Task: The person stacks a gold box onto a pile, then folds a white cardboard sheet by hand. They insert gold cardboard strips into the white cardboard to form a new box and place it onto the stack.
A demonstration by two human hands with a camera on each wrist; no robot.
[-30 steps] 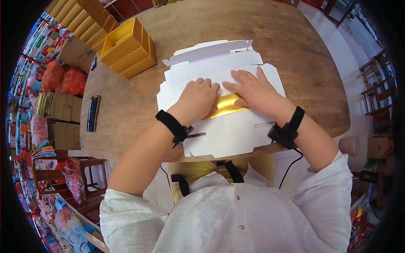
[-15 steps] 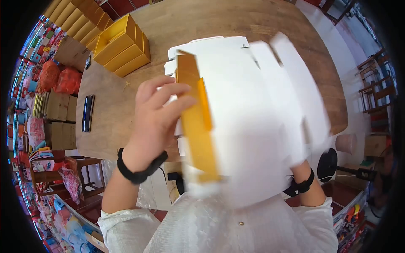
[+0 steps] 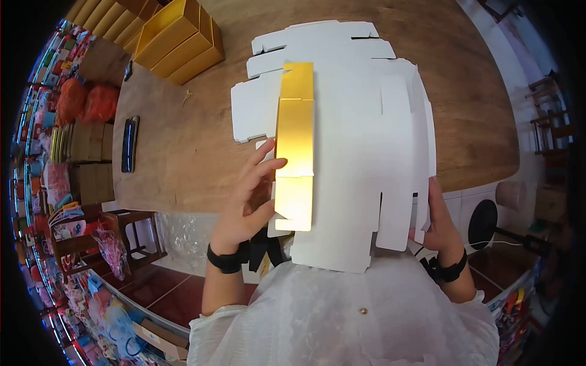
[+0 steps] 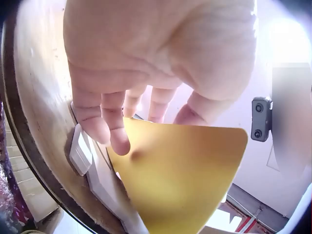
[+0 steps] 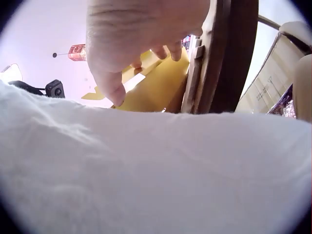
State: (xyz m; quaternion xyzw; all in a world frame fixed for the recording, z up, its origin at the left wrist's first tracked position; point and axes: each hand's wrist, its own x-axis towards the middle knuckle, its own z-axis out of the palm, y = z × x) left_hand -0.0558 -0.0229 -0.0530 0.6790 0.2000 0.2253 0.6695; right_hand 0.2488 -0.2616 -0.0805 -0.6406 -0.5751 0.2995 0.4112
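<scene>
A flat, unfolded cardboard box, white inside and gold outside, is raised over the table's near edge against the white shirt. Along its left side a gold flap stands folded over. My left hand is at that flap, one fingertip on the gold face and the thumb by its lower end. In the left wrist view, loosely bent fingers hang over the top edge of the gold panel. My right hand grips the right side; its thumb and fingers straddle the gold card in the right wrist view.
More white cardboard lies beneath on the wooden table. Gold boxes are stacked at the back left. A phone lies near the left edge. To the right is a black round fan-like thing.
Both hands have lifted the cardboard from the table and turned it, so the gold flap now runs upright on the left. The left hand has lowered along the flap; the right has moved to the right side.
</scene>
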